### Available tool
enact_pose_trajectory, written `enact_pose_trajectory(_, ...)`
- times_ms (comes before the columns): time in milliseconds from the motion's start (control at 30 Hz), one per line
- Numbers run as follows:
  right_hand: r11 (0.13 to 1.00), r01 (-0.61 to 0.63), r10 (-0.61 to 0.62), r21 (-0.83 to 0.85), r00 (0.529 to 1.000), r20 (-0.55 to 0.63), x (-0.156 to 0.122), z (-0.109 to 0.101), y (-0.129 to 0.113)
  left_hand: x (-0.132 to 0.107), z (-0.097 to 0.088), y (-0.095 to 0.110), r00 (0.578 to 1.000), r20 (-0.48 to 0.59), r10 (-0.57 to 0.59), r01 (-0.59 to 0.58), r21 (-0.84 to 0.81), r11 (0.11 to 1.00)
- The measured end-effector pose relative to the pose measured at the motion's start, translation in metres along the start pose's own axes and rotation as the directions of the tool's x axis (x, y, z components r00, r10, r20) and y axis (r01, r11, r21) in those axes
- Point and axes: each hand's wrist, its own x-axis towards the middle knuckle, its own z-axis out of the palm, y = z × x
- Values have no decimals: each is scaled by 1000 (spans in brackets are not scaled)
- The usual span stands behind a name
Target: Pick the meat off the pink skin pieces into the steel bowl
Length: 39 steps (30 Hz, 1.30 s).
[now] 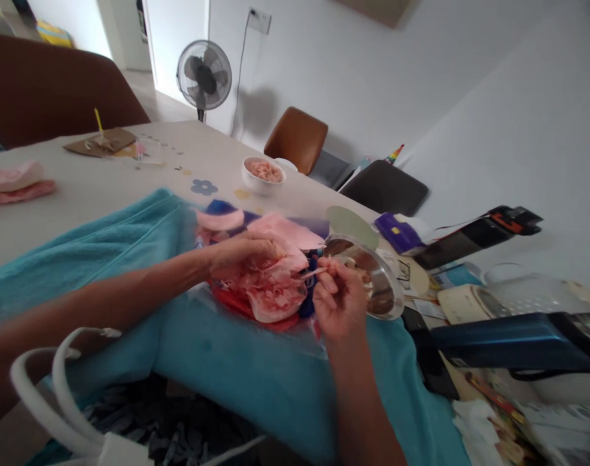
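Observation:
My left hand (249, 257) is closed around a piece of pink pomelo (280, 246) with pale, torn membrane, over a plastic bag spread on a blue towel. To its right, my right hand (338, 294) pinches a thin pale strip (313, 273) against the fruit's edge; whether it is membrane or a slim tool cannot be made out. Beneath the hands lies more torn pink pomelo peel (275, 301) on the red and blue plastic bag (237, 309). Just beyond my right hand stands a steel bowl (392, 285) with pale scraps inside, partly hidden by my fingers.
A white bowl of pink pulp (261, 186) stands farther back. Pink peel (18, 181) lies at the table's left. The blue towel (217, 369) drapes over the near edge. A blue bottle (508, 340), a black bottle (464, 239) and clutter crowd the right. A fan (205, 74) stands behind.

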Motion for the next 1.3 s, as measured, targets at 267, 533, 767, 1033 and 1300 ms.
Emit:
enact_pose_trajectory(267,994,-106,107,-16,994,20,-4,9,14,3,0,-14,992,-9,128,-115,384,916)
enact_pose_trajectory(533,991,-78,79,-105,997,7,-7,16,18,7,20,-16,993,74,93,-112,306,945)
enact_pose_trajectory(767,992,16,-16,-123,1000,5,-8,16,11,28,30,-18,998,22,51,-54,172,984)
enact_pose_trajectory(1033,965,198,-220,-172,968,-124,-4,11,3,53,34,3,997,65,44,-69,441,895)
enact_pose_trajectory(1300,953,226,-259,-203,953,-155,3,4,-4,75,33,13,974,214,68,-200,685,701)
